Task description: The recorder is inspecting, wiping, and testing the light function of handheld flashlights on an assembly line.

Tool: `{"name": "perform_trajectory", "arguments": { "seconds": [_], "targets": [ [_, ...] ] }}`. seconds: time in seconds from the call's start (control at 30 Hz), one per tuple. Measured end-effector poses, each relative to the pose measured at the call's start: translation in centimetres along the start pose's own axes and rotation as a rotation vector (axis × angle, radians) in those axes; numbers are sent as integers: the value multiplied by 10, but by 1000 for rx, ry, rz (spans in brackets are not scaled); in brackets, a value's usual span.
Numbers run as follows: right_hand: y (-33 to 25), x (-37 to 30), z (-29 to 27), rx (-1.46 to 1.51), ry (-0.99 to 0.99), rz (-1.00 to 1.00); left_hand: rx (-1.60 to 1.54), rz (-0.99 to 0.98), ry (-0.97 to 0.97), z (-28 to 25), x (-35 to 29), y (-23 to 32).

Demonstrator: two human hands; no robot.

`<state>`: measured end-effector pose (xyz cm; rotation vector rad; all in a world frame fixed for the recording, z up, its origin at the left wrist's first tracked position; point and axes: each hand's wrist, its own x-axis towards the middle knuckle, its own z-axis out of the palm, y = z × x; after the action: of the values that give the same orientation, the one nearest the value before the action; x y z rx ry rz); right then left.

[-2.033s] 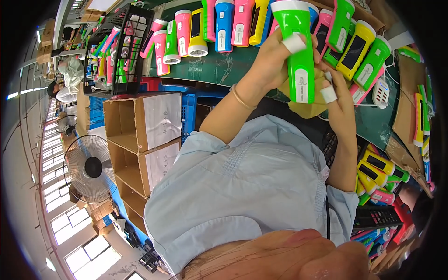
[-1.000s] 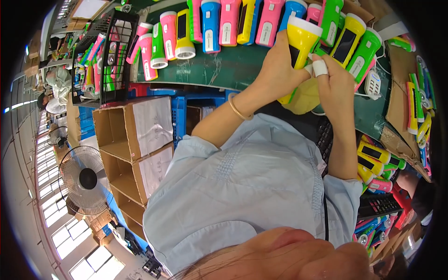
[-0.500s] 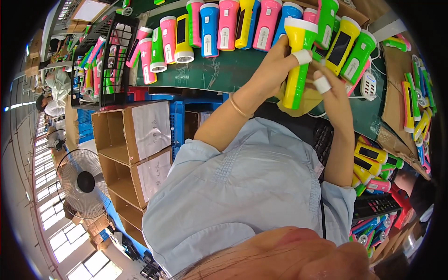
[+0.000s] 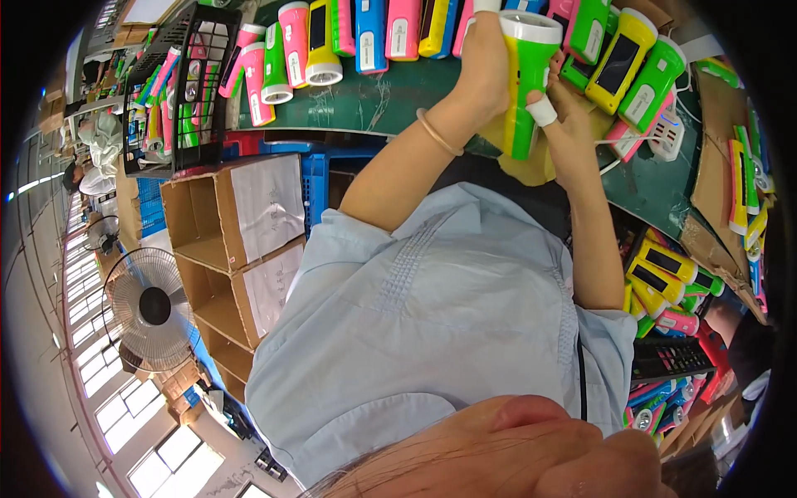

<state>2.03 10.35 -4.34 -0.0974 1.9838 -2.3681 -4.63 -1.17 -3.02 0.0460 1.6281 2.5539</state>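
A yellow-and-green flashlight (image 4: 521, 91) with a white head ring stands head-up over the near edge of the green table. My left hand (image 4: 488, 62) grips it from the left, just below the head. From the right, my right hand (image 4: 569, 124) closes on the handle, its taped thumb against the side; its other fingers are partly hidden. White tape wraps fingers on both hands. Under the flashlight lies a yellowish cloth-like piece (image 4: 531, 168). Close by on the right are a yellow flashlight (image 4: 623, 62) with a dark panel and a green flashlight (image 4: 654, 83).
A row of coloured flashlights (image 4: 403, 29) lines the green table (image 4: 349, 104). On the left stand a black basket (image 4: 176, 153) of flashlights and stacked cardboard bins (image 4: 237, 224). A white multi-port charger (image 4: 667, 137) with cables sits at right, beside a cardboard box (image 4: 714, 149) and more flashlights.
The flashlight has turned in my hands, so more of its green side faces me. My right hand has closed in on the handle. The view has shifted slightly, with the table sitting higher.
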Motion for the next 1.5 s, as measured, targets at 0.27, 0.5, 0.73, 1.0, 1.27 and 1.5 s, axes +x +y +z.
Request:
{"name": "perform_trajectory", "arguments": {
  "seconds": [0.27, 0.5, 0.73, 1.0, 1.27, 1.5],
  "targets": [
    [-16, -1, -6, -387, 135, -35, -380, -163, 106, 26, -11, 19],
    [-6, 1, -18, 61, -126, 125, -359, -165, 12, 24, -6, 3],
    [-19, -27, -64, 429, 64, 306, -77, -163, -282, 36, 4, 31],
    [-82, 54, -343, 87, 937, -57, 1207, 312, 481, -216, 210, 110],
    [-94, 106, -427, -739, 1423, -149, 1823, -83, 603, -331, 288, 115],
    [-116, 37, -199, -141, 371, -158, 177, -45, -50, -227, 210, 140]
  ]
}}
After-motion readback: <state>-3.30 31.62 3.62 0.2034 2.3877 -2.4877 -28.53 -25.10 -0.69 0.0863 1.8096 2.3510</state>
